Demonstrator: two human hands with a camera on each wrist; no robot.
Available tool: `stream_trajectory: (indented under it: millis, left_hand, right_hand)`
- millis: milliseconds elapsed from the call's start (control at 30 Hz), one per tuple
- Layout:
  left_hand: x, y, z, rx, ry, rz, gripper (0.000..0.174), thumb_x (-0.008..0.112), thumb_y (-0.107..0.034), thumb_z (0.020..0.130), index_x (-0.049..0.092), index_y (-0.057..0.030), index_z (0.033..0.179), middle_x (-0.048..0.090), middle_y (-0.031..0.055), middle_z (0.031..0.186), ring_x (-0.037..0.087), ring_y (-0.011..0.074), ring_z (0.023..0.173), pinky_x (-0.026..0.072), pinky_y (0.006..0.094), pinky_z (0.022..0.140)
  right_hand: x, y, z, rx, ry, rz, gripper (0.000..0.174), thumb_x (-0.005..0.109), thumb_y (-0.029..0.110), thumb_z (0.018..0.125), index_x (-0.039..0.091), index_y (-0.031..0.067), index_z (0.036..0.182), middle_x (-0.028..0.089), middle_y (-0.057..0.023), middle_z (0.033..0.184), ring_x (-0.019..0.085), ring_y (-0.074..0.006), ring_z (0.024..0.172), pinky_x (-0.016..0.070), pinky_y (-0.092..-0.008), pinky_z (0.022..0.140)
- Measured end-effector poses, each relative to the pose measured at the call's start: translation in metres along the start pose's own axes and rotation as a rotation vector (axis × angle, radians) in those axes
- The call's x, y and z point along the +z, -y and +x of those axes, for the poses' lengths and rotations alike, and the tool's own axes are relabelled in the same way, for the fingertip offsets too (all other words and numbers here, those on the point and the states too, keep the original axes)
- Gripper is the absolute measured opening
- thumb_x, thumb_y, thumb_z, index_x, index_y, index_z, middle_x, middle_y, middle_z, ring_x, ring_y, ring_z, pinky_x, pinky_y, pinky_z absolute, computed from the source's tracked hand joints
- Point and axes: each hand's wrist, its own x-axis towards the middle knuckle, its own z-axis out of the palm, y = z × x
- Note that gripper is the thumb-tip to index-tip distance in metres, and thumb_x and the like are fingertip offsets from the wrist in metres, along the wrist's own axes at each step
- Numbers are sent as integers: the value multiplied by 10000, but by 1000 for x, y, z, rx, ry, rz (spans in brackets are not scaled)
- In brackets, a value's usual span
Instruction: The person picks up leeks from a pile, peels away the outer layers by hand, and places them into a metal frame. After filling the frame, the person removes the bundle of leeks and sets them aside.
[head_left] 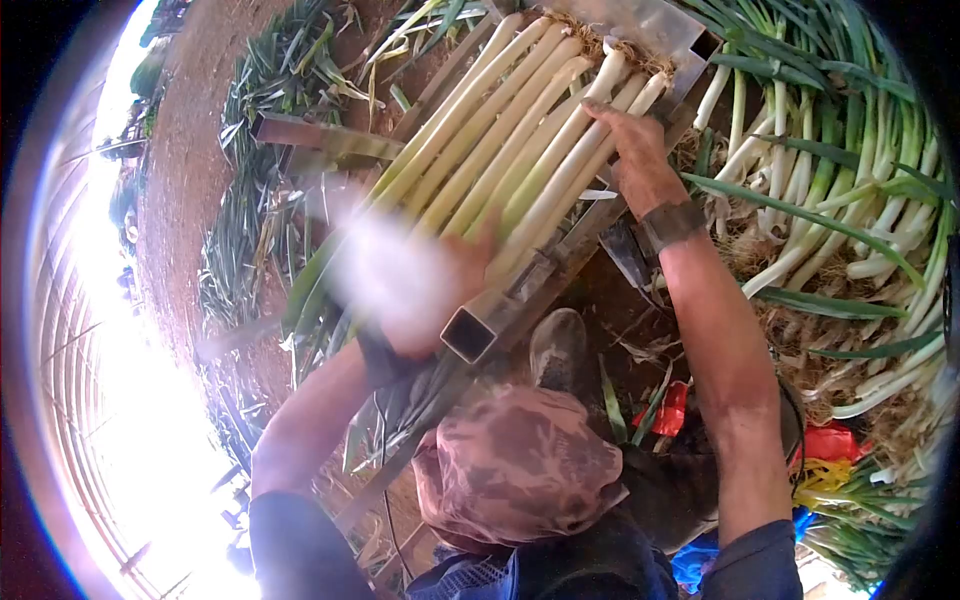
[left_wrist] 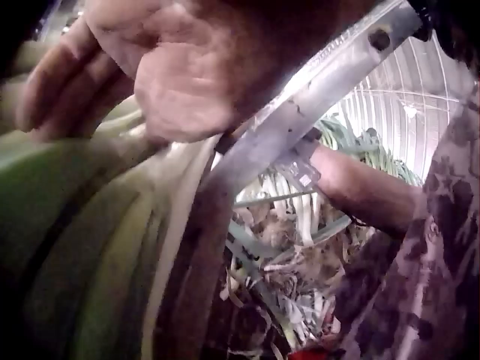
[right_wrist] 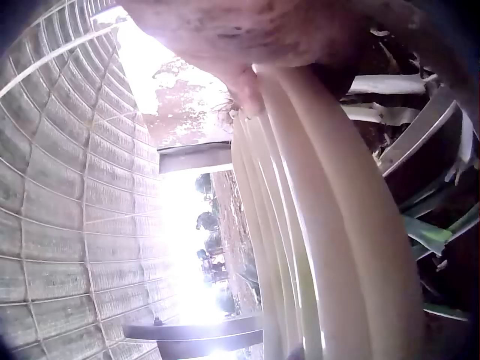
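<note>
A row of long, thick green onions [head_left: 520, 130] lies side by side on a slanted metal frame, white shanks and roots toward the upper right. Near the root end, my right hand [head_left: 640, 155] grips the outermost stalks, its thumb reaching across them. In the right wrist view that hand [right_wrist: 255, 45] curls over the upper part of the white shanks [right_wrist: 315, 195]. Lower down, my left hand [head_left: 440, 285] rests on the greener part, half hidden by a white glare. The left wrist view shows its fingers [left_wrist: 67, 90] loosely extended over the stalks.
Square metal tubing [head_left: 470, 335] ends just below the left hand, and another bar [head_left: 325, 138] juts out leftward. More green onions [head_left: 850, 190] are heaped on the right. Cut leaves [head_left: 275, 110] litter the ground at left. A shoe [head_left: 558, 345] stands beneath the frame.
</note>
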Motion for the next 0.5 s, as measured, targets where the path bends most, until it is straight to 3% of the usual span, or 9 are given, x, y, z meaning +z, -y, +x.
stream_trajectory:
  millis: [100, 133, 200, 267, 367, 433, 467, 500]
  left_hand:
    - [15, 4, -3, -7, 70, -7, 696, 530, -425, 953, 216, -280, 1556, 609, 179, 965, 656, 292, 945, 520, 415, 567]
    - [32, -4, -18, 47, -241, 206, 722, 556, -427, 926, 230, -275, 1552, 571, 150, 979, 652, 278, 880, 520, 406, 562]
    - [40, -9, -26, 104, -554, 416, 748, 583, -428, 900, 245, -270, 1549, 533, 120, 993, 648, 263, 815, 520, 396, 557]
    - [30, -9, -28, 151, -385, 99, 779, 613, -447, 862, 273, -276, 1541, 478, 112, 1049, 632, 260, 786, 526, 398, 584]
    - [35, -5, -22, 214, -495, 107, 754, 627, -464, 855, 335, -254, 1517, 483, 113, 1023, 632, 251, 788, 526, 379, 594]
    - [34, 1, -23, 240, -503, 105, 751, 644, -458, 843, 360, -240, 1503, 511, 112, 1011, 638, 249, 790, 524, 369, 600]
    - [33, 3, -23, 277, -506, 106, 748, 661, -452, 832, 385, -227, 1490, 538, 112, 1000, 643, 248, 791, 522, 359, 606]
    - [33, 5, -20, 283, -515, 108, 748, 661, -452, 832, 385, -227, 1490, 538, 112, 1000, 643, 248, 791, 522, 359, 606]
  right_hand:
    - [-1, 3, -7, -35, 101, -48, 526, 845, 218, 746, 631, -33, 1156, 652, -160, 1128, 625, -286, 1017, 507, -448, 859]
    - [0, 5, -8, -60, 99, -116, 563, 846, 262, 749, 623, -32, 1175, 644, -174, 1166, 613, -294, 1062, 497, -464, 887]
    - [4, 7, -8, -44, 15, -221, 593, 823, 321, 773, 613, -39, 1195, 629, -191, 1202, 595, -302, 1101, 476, -483, 922]
    - [4, 8, -3, -37, -69, -327, 629, 801, 380, 797, 603, -45, 1216, 613, -209, 1238, 578, -310, 1140, 456, -503, 956]
    - [-6, 1, 8, 69, -74, -401, 690, 781, 436, 813, 582, -64, 1244, 601, -225, 1266, 556, -330, 1171, 414, -539, 988]
    - [-9, 0, 4, 173, -15, -658, 659, 752, 487, 832, 604, 5, 1256, 523, -200, 1344, 514, -312, 1206, 443, -493, 942]
    - [-30, -20, 22, 61, 154, -527, 580, 720, 448, 876, 620, -12, 1212, 608, -181, 1205, 582, -267, 1072, 468, -436, 885]
    - [-33, -17, 18, 51, 147, -527, 580, 720, 448, 876, 620, -12, 1212, 608, -181, 1205, 582, -267, 1072, 468, -436, 885]
